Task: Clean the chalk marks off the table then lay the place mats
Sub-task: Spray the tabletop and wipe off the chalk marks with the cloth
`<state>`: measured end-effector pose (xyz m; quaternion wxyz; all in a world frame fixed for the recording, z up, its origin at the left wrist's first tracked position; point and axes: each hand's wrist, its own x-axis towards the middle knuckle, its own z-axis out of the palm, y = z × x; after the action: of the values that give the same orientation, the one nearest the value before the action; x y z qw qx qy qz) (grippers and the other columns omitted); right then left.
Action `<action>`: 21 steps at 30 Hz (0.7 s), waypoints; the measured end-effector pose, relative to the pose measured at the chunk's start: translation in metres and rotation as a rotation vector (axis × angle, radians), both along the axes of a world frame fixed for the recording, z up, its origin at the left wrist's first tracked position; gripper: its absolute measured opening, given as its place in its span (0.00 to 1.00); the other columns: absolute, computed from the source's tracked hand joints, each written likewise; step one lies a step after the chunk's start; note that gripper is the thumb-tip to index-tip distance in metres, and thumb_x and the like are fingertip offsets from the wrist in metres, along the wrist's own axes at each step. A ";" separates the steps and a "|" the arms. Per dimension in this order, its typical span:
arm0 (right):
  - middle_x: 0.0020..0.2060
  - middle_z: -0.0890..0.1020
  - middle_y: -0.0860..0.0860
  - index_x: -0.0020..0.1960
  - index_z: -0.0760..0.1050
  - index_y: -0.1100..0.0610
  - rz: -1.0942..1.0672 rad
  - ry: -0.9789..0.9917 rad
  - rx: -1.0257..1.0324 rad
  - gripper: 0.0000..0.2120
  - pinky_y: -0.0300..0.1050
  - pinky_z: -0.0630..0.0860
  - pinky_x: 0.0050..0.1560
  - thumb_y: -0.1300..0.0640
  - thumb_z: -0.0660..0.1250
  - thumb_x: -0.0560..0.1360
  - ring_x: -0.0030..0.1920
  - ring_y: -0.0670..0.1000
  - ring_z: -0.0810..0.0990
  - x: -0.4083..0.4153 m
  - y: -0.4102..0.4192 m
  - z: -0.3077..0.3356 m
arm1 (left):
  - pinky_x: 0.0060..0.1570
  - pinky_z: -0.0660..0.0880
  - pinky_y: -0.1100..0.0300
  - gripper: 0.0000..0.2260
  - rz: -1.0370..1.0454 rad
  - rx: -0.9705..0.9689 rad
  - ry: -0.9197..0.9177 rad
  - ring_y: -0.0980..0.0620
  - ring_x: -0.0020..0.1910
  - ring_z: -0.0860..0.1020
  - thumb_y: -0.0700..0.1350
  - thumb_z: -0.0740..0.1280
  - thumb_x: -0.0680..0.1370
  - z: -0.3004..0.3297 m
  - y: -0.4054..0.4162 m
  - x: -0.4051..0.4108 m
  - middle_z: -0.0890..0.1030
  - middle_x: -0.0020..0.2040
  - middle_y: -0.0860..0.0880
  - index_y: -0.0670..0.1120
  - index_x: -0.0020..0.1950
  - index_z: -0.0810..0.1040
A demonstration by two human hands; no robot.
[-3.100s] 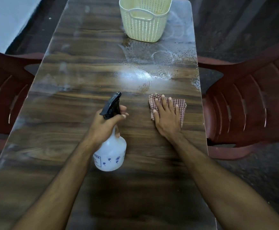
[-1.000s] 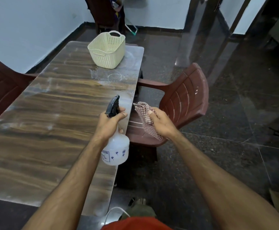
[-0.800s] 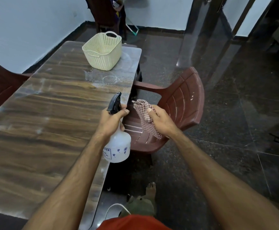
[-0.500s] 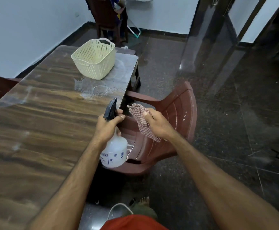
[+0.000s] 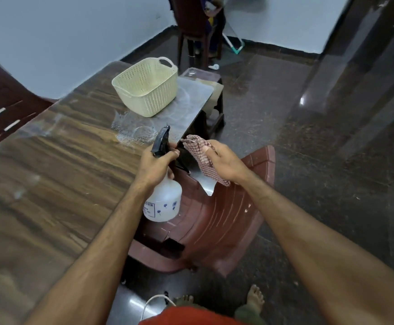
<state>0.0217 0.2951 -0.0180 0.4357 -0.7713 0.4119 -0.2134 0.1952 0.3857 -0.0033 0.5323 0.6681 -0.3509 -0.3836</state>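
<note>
Chalk marks [image 5: 139, 130] seemingly remain; left hand [image 5: 155, 166] grips bottle [image 5: 164, 200], right hand [image 5: 225, 161] pinches cloth [image 5: 203, 156].

I lifted the cloth [image 5: 204, 158] off the table [image 5: 57, 174] with my right hand [image 5: 224, 161] and walked along its right edge, toward the basket [image 5: 147, 90].

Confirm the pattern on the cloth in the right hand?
Red-and-white check, on the cloth gripped by the right hand; the head view shows it.
</note>
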 end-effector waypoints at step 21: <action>0.48 0.78 0.47 0.63 0.73 0.58 0.337 -0.021 -0.026 0.13 0.35 0.69 0.45 0.55 0.55 0.85 0.47 0.44 0.76 -0.066 -0.184 0.002 | 0.30 0.75 0.55 0.07 0.347 -0.038 -0.010 0.48 0.21 0.71 0.37 0.67 0.78 0.013 -0.104 -0.103 0.81 0.47 0.46 0.39 0.56 0.78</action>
<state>-0.0444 0.1109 -0.0162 0.4596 -0.8328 0.2693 -0.1509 0.0922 0.2819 0.0093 0.6012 0.7104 -0.2400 -0.2761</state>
